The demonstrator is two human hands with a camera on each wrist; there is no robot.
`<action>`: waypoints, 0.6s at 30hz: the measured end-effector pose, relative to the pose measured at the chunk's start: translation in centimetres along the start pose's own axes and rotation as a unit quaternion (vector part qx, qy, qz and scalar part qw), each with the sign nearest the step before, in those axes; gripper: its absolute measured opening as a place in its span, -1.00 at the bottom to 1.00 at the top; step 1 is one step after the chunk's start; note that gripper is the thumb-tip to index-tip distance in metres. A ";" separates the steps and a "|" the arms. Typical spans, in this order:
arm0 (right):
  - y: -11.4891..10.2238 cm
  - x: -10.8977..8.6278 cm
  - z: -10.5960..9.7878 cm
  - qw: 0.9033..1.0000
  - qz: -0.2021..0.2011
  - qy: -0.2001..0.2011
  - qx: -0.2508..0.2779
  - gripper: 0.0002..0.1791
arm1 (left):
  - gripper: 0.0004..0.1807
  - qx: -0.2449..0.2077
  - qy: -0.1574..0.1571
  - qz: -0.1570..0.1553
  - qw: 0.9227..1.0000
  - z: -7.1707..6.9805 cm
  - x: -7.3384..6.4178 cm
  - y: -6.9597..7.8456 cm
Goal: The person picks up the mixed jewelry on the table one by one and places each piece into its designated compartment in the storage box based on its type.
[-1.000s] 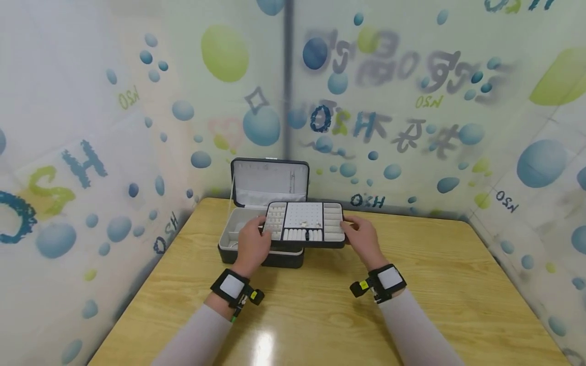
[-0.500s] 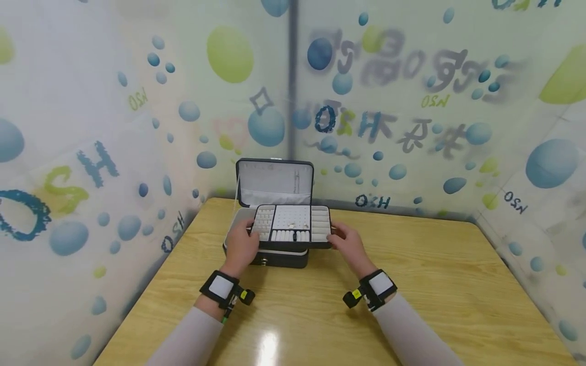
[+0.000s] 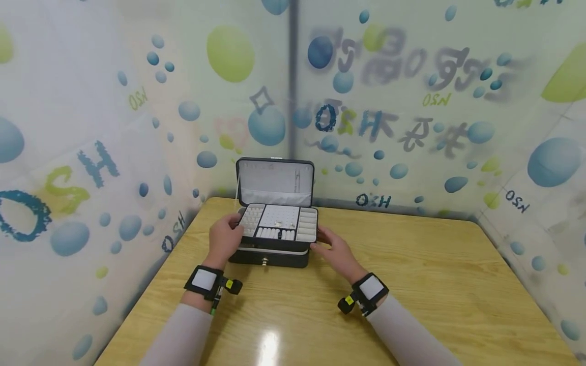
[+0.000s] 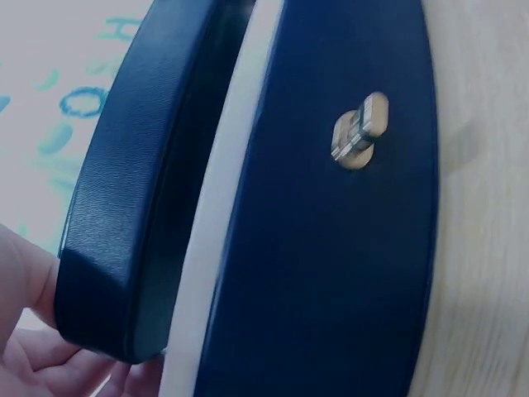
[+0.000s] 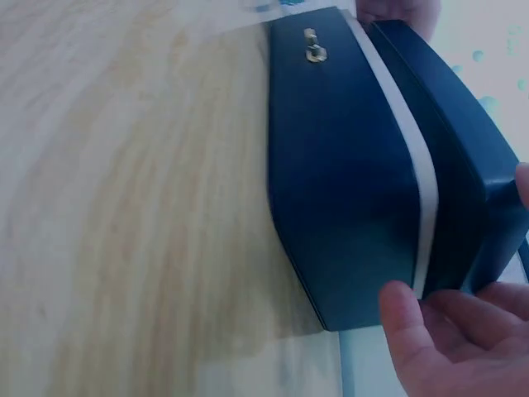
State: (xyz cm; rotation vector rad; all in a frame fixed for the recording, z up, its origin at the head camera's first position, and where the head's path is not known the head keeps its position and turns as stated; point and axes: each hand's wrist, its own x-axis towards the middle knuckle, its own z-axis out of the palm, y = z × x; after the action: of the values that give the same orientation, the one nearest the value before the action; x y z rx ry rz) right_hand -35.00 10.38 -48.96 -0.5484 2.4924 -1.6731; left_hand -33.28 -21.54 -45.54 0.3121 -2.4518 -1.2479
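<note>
A dark jewelry tray (image 3: 279,216) with pale compartments, ring rolls and a few small jewelry pieces is held level just above a dark jewelry box (image 3: 274,258). My left hand (image 3: 224,238) grips the tray's left end. At the right end, my right hand (image 3: 336,251) holds the tray, its fingers spread along the side near the box's pale rim (image 5: 417,157). A dark gap shows between tray and box in both wrist views. The box lid (image 3: 274,182) stands open behind, lined in white. A metal clasp (image 4: 359,132) sits on the box front. The tray hides the box's inside.
The box rests on a wooden table (image 3: 412,284), near its back left edge. Walls covered in a bubble-patterned sheet (image 3: 389,127) rise close behind and at both sides. A light reflection lies on the table in front.
Both hands have moved left and slightly down with the tray, from the box's right side to over the box. The view has also shifted slightly.
</note>
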 end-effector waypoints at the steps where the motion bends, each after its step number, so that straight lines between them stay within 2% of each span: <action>1: 0.0 -0.1 0.2 1.000 -0.003 -0.005 -0.006 -0.25 | -0.53 0.001 0.000 -0.003 1.000 -0.2 0.2 -0.1; 6: 0.1 -0.2 0.7 0.999 -0.025 -0.013 -0.023 -0.23 | -0.52 0.001 -0.011 -0.019 1.000 -0.6 0.8 -0.6; 10: 0.2 -0.3 0.8 0.999 -0.024 -0.023 -0.026 -0.18 | -0.51 0.005 -0.016 -0.030 0.999 -0.8 0.9 -0.8; 18: 0.5 -0.1 0.9 0.994 -0.016 -0.092 -0.062 0.00 | -0.51 0.033 -0.022 -0.021 0.999 -1.2 0.9 -0.8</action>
State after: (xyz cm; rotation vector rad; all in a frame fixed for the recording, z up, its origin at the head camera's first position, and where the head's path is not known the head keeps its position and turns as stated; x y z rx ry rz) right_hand -34.80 9.78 -49.74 -0.7214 2.4778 -1.4123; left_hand -33.55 -23.24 -45.36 0.3606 -2.5403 -1.2039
